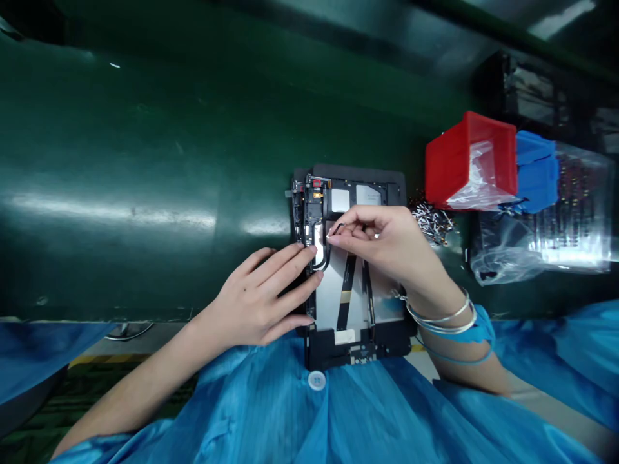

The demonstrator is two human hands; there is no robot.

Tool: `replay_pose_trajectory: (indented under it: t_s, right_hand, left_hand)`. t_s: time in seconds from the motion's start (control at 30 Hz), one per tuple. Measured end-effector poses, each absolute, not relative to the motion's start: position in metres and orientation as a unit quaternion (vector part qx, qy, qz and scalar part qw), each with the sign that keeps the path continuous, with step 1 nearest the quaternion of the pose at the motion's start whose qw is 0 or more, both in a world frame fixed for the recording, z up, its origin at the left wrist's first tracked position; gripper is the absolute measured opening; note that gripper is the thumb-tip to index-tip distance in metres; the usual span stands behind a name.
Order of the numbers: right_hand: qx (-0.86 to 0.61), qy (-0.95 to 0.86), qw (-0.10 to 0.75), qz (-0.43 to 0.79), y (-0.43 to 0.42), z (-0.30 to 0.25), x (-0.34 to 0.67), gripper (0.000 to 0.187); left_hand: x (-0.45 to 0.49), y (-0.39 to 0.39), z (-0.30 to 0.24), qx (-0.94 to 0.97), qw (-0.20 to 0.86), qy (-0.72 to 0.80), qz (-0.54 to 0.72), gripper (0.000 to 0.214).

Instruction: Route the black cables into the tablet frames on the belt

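Note:
An opened tablet [355, 283] lies on the green table [145, 193] right in front of me, its silver inner plate, black flat cables and circuit boards showing. My left hand [264, 293] rests flat on the tablet's left edge, fingers stretched out and apart. Over the upper middle of the tablet, my right hand [382, 241] is closed in a pinch on a thin black cable [327, 248] that curves down the left side of the plate. Silver bangles and a blue wrist strap sit on my right wrist.
A red bin [471, 158] lined with clear plastic stands at the right rear, a blue bin [536, 169] behind it. A pile of small screws [432, 219] lies beside the tablet. Clear plastic bags [541, 245] with dark parts lie further right. My blue coat covers the near edge.

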State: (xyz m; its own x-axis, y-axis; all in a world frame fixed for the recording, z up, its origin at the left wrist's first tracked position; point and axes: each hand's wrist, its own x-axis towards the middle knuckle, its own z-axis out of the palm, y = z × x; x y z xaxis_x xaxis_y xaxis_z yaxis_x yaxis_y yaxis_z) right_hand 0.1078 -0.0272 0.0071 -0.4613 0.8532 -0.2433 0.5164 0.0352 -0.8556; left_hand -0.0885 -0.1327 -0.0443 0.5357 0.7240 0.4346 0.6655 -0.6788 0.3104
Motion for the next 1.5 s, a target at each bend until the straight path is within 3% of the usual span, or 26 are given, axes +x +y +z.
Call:
replay_pose_trajectory:
  t_s: [0.77, 0.9, 1.07, 1.2, 1.33, 1.43, 1.5]
  right_hand:
    - [-0.489, -0.762, 0.181, 0.383, -0.035, 0.004, 0.105, 0.003]
    - [-0.535, -0.756, 0.236, 0.295, -0.044, 0.021, 0.119, 0.022]
    - [-0.577, -0.723, 0.305, 0.228, -0.066, 0.032, 0.155, 0.011]
    - [-0.628, -0.695, 0.288, 0.202, -0.08, 0.017, 0.182, 0.011]
    - [-0.689, -0.688, 0.198, 0.11, -0.09, -0.005, 0.199, 0.031]
    - [-0.698, -0.699, 0.108, 0.112, -0.098, -0.015, 0.203, 0.043]
    - [-0.691, -0.699, 0.101, 0.152, -0.102, -0.017, 0.202, 0.045]
  left_hand:
    - [-0.092, -0.118, -0.033, 0.91, 0.113, 0.331, 0.224, 0.041]
    - [-0.087, -0.114, -0.031, 0.917, 0.065, 0.339, 0.203, 0.049]
    - [-0.079, -0.098, -0.026, 0.905, 0.016, 0.372, 0.205, 0.046]
    - [-0.079, -0.101, -0.022, 0.863, 0.107, 0.414, 0.271, 0.039]
    - [-0.074, -0.135, -0.029, 0.713, 0.171, 0.551, 0.398, 0.045]
    - [-0.061, -0.166, -0.038, 0.684, 0.207, 0.607, 0.347, 0.044]
    - [-0.052, -0.18, -0.04, 0.694, 0.245, 0.591, 0.329, 0.049]
